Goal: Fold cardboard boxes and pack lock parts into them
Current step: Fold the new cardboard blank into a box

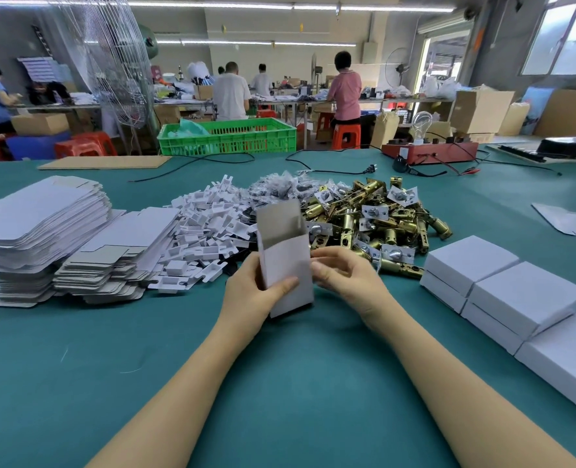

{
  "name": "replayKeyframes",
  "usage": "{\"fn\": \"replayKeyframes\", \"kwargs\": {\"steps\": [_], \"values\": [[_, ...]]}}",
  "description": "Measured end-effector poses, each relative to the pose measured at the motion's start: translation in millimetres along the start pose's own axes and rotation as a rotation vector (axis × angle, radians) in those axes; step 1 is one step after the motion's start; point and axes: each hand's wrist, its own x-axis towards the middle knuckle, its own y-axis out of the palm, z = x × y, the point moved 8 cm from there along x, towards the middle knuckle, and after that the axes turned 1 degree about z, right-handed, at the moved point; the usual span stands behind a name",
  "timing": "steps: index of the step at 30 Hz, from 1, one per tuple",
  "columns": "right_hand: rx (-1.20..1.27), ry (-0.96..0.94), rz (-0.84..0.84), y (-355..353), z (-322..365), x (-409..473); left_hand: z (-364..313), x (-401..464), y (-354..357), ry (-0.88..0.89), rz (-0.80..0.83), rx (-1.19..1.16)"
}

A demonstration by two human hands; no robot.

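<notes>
Both hands, left hand (252,292) and right hand (344,275), grip one unlabelled, unprinted white box (288,261), top open.

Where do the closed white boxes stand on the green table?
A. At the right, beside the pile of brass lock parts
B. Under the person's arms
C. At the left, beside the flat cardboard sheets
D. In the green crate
A: the closed white boxes stand in a row at the right of the table, next to the brass lock parts.
</notes>
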Motion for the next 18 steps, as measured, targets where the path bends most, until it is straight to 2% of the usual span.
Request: {"fn": "replayKeyframes", "kwargs": {"steps": [2,5,7,9,14,18], "values": [[-0.032,0.006,-0.284,-32,-1,0,2,1,-11,-0.019,-0.085,-0.02],[-0.219,0.084,-0.732,-85,0,-15,3,2,-21,-0.038,-0.153,-0.071],[-0.292,0.135,-0.863,-106,-1,-24,3,2,-18,-0.049,-0.141,-0.079],[-0.411,0.168,-0.835,-112,-3,-24,4,1,-14,-0.051,-0.114,-0.071],[-0.922,0.254,-0.612,-99,-5,-16,5,1,-11,-0.066,-0.085,-0.076],[-1.16,0.331,-0.522,-94,-8,-17,7,2,-8,-0.072,-0.05,-0.084]]}}
